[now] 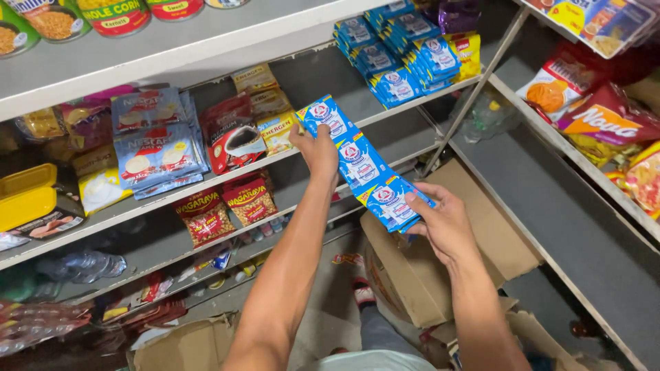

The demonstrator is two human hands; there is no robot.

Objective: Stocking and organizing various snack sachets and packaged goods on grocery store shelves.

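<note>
Both hands grip one strip of blue sachets (361, 165), held out in front of the shelves. Left hand (317, 148) is closed on the strip's upper end, fingers behind the top sachet, thumb in front. Right hand (443, 223) is closed on the lower end, fingertips curled over the bottom sachet. Count: three joined sachets visible in the strip; whether more hang behind the right hand cannot be told.

Left to right across the shelving:
- Top shelf (172, 45), left edge: cans (113, 14), four visible, all cut off by the frame's upper edge.
- Second shelf, left edge: yellow plastic case (26, 196), partly cut off by the frame. Beside it, pale blue coffee sachets (155, 141), stacked and overlapping, count unclear. Next, red coffee pouch (230, 137), one seen clearly.
- Third shelf: red nut packets (227, 206), two, side by side.
- Lowest shelves, left corner: dark, cluttered wrappers, too dim to identify.
- Upper shelf, behind the strip and to its right: stack of matching blue sachet strips (399, 58), layered; number cannot be counted.
- Floor, below the right hand: open cardboard box (426, 268), contents hidden by the arm.
- Right shelf unit (584, 227): snack bags (598, 117) crowded at its far edge, several cut off at the frame's right side.
</note>
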